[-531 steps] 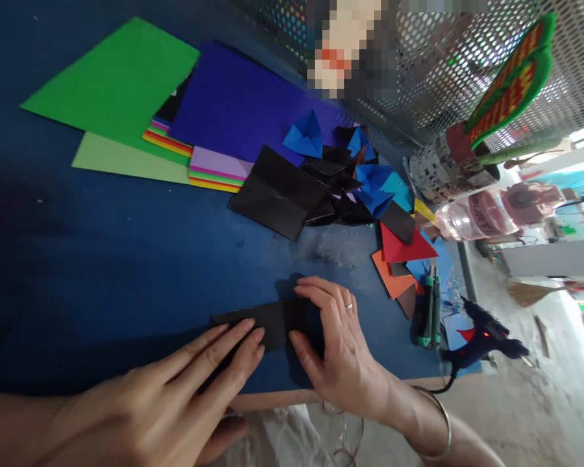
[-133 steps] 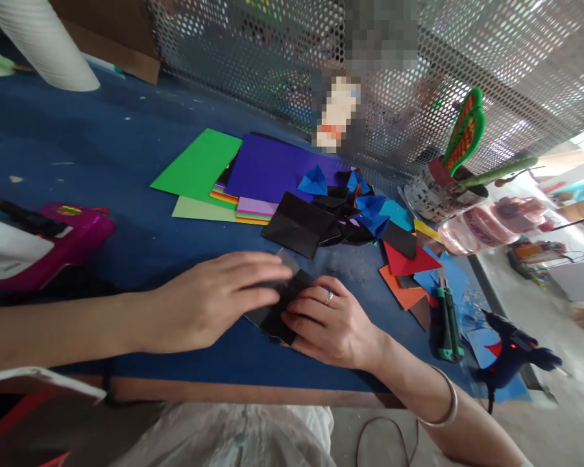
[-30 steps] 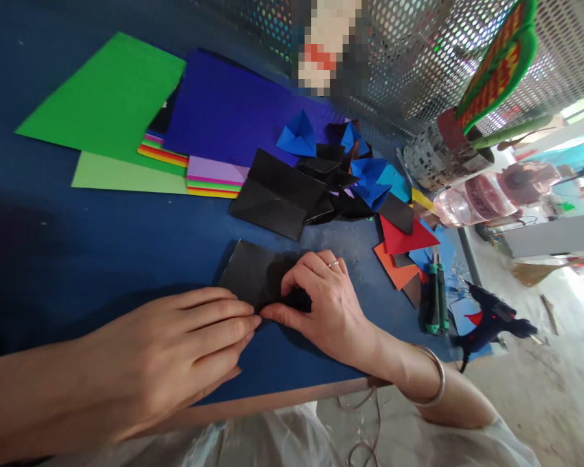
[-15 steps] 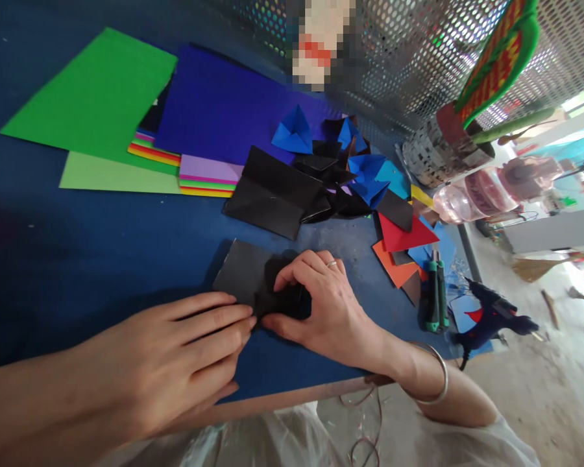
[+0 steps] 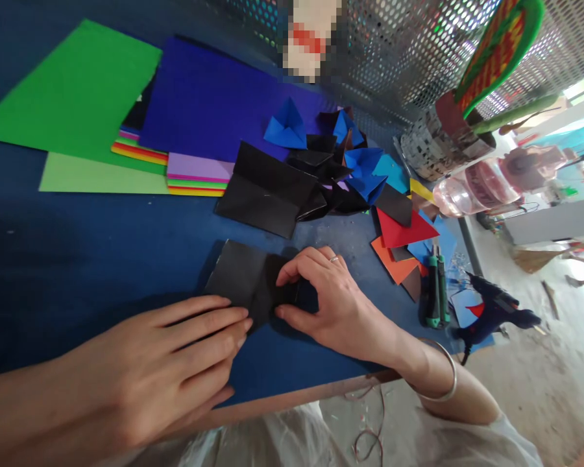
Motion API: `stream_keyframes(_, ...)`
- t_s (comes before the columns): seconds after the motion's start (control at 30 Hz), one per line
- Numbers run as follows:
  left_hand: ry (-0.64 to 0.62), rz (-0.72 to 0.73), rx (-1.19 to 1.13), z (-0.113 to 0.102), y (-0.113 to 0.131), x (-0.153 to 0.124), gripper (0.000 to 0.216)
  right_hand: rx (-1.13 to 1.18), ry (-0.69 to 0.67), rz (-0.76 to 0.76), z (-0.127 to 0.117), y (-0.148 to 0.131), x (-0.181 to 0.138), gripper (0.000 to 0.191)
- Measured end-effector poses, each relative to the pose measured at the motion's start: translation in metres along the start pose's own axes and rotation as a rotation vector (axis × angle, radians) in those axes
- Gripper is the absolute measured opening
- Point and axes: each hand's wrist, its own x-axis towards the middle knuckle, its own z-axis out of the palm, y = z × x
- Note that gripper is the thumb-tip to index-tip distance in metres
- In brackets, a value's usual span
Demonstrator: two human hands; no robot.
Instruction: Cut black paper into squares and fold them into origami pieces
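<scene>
A folded piece of black paper (image 5: 241, 275) lies on the blue tabletop in front of me, creased across its middle. My left hand (image 5: 185, 363) rests over its near left part, fingers stretched out and the fingertips pressing on the paper. At the right end, the bent thumb and index finger of my right hand (image 5: 326, 301) grip the paper's edge; the fingers partly cover that end. Just beyond lies another creased black paper (image 5: 260, 194), beside several folded black pieces (image 5: 321, 159) and folded blue pieces (image 5: 365, 168).
Green sheets (image 5: 78, 97), a dark blue sheet (image 5: 199, 104) and a coloured paper stack (image 5: 197, 175) lie back left. To the right are paper scraps (image 5: 403, 227), a green-handled cutter (image 5: 437, 288), a glue gun (image 5: 496, 311), a pink bottle (image 5: 486, 188) and a pot (image 5: 425, 146).
The raised fold between my right fingers has flattened out, and my right thumb has shifted slightly right along the black paper. My left hand still presses on it. The camera view has shifted a little.
</scene>
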Motion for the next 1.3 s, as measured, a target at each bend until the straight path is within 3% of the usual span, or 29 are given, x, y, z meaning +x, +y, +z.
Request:
stream_keyframes(0.47, 0.005, 0.005, -0.034, -0.002, -0.002, 0.001, 0.027, 0.057, -0.095, -0.070, -0.014, 0.008, 0.002, 0.032)
stream_keyframes(0.8, 0.011, 0.028, -0.015, -0.014, -0.003, 0.013, 0.018, 0.105, -0.089, -0.111, -0.019, 0.012, 0.005, 0.036)
stream_keyframes(0.93, 0.025, 0.035, 0.002, -0.019, -0.002, 0.017, 0.029, 0.070, -0.016, -0.038, -0.007, 0.003, 0.002, 0.026)
stream_keyframes(1.03, 0.052, 0.036, 0.013, -0.020, -0.001, 0.019, 0.041, -0.045, 0.057, 0.055, 0.010, -0.007, -0.002, 0.038)
stream_keyframes(1.3, 0.016, -0.011, -0.021, -0.010, -0.001, 0.011, 0.025, -0.150, 0.162, 0.049, 0.030, -0.010, -0.004, 0.048)
